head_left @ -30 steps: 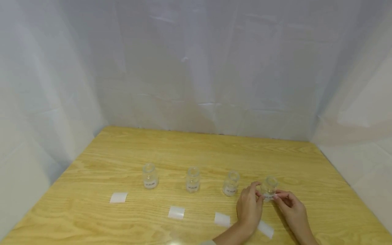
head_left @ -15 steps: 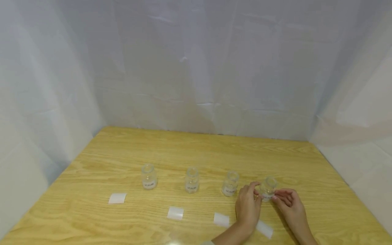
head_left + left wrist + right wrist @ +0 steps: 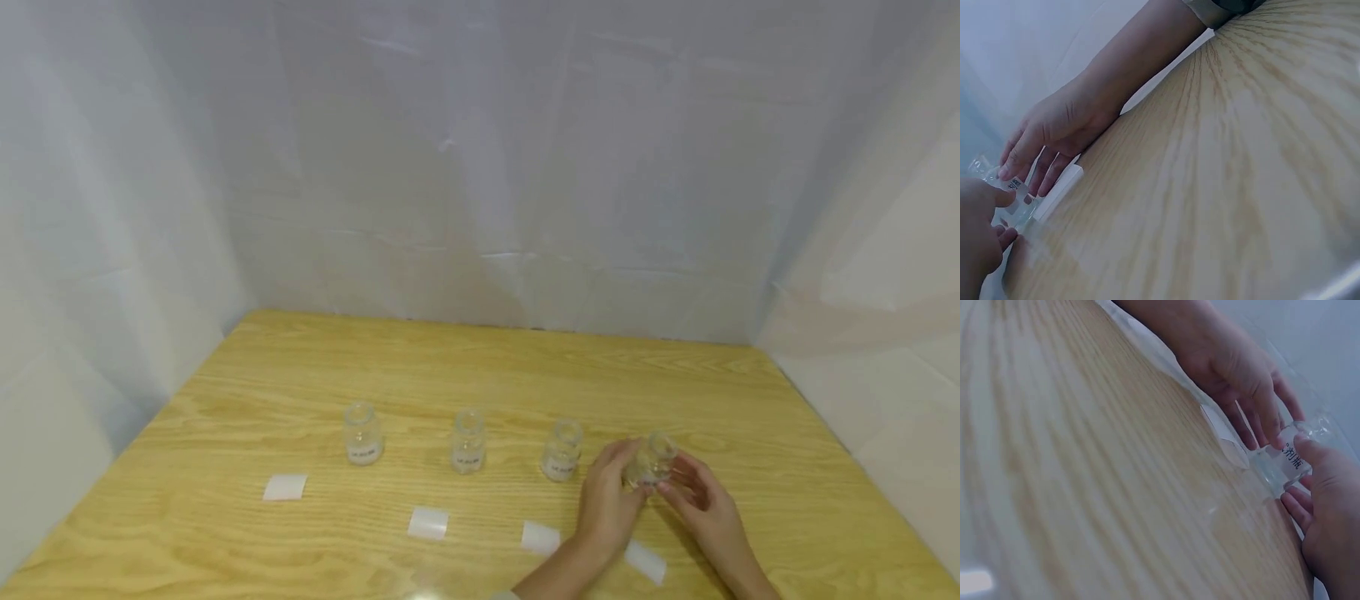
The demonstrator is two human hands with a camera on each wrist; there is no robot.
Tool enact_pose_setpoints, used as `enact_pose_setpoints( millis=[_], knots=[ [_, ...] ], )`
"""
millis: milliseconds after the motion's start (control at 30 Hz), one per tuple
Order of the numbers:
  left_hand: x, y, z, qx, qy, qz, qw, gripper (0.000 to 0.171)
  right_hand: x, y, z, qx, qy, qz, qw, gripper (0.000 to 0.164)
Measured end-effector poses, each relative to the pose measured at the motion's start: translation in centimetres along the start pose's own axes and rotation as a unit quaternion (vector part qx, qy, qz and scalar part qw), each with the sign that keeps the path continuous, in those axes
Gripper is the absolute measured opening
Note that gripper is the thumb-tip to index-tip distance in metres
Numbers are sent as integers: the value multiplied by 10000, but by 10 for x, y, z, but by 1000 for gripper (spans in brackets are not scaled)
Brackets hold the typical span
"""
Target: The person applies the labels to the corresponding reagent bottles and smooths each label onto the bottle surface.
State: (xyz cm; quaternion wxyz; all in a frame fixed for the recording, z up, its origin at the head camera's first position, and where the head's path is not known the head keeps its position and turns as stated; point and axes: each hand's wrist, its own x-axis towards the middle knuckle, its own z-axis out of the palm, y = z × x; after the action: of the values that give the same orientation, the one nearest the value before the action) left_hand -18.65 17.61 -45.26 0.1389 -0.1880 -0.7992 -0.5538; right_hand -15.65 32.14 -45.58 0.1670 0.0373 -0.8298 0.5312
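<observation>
My left hand and right hand hold a small clear glass reagent bottle between them, at the right of the wooden table. The bottle tilts, its open neck leaning right in the head view. A white label with black print wraps its lower side. In the right wrist view, the right thumb presses at the label's edge, while the left fingers grip the opposite side. The left wrist view shows the bottle partly hidden behind the fingers.
Three similar labelled bottles stand upright in a row to the left: the nearest bottle, a middle bottle and a far-left bottle. Several white paper pieces lie in front, including one at left. White sheeting surrounds the table.
The bottle between my hands has gone from upright to tilted. The fingers of both hands have closed further round it. The other bottles and papers stay in place.
</observation>
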Motion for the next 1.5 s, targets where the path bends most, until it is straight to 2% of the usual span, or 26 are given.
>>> enact_pose_setpoints(
  millis=[67,300,467,633,800,933,1100,1333,1500],
  knots=[
    [1,0,0,-181,-67,19,9998,53,0,1,0,-74,-27,-42,10000,47],
    [2,0,-3,-525,-173,-7,9985,47,-1,3,0,278,-84,-374,9989,38],
    [2,0,-4,-836,-266,112,9961,43,0,0,-4,-241,11,-135,9996,31],
    [3,1,-4,-1125,-426,-127,9927,42,1,-3,-11,-483,-61,265,9985,33],
    [4,3,-4,-1309,-461,-441,9893,41,1,0,-15,-197,-158,549,9982,35],
    [5,4,-5,-1336,-368,-462,9893,39,2,1,-15,102,-196,563,9982,35],
    [5,3,-7,-1323,-305,-386,9900,37,2,2,-13,633,-291,567,9960,36],
    [6,1,-8,-1599,-340,-734,9838,36,4,6,-12,1421,-410,312,9885,26],
    [6,0,-8,-1665,-388,-815,9819,36,4,6,-13,1517,-409,320,9871,22]
  ],
)
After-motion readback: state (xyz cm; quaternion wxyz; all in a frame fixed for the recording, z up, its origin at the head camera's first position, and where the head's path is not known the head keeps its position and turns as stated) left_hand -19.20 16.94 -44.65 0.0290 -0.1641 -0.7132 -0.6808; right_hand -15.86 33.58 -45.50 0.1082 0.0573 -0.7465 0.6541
